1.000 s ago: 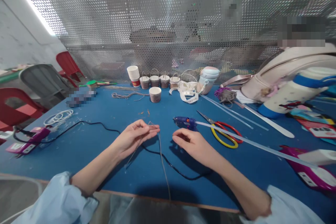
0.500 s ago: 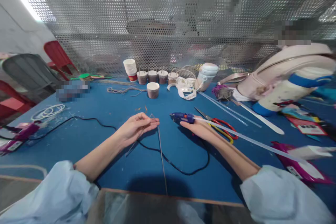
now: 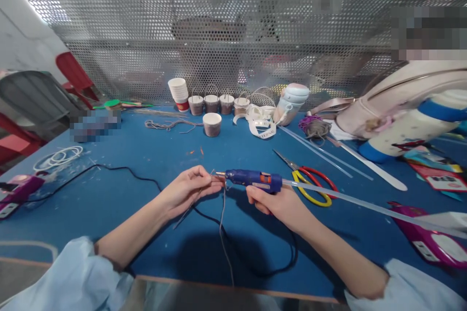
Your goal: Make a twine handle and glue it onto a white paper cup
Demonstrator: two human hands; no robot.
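My right hand (image 3: 272, 204) is wrapped round a blue glue gun (image 3: 251, 180), its nozzle pointing left. A long translucent glue stick (image 3: 339, 195) sticks out of the gun's back end and runs to the right. Pinched in my left hand (image 3: 193, 185) is a thin grey cord (image 3: 222, 226), which hangs down across the table toward its front edge. The nozzle tip is at the left fingertips, close to the cord; whether it touches, I cannot tell. Scissors (image 3: 306, 184) with red and yellow handles lie beyond my right hand.
A small cup (image 3: 212, 125) stands mid-table, before a row of similar cups (image 3: 211, 104) and stacked paper cups (image 3: 178, 94). White ribbon (image 3: 261, 126), a tumbler (image 3: 291, 103), a bottle (image 3: 412, 129) and glue sticks (image 3: 317, 150) lie or stand rightward. A black cable (image 3: 127, 169) crosses the table.
My right hand has raised the glue gun and brought it left, so its nozzle now meets the left fingertips. My left hand stays nearly in place with the cord.
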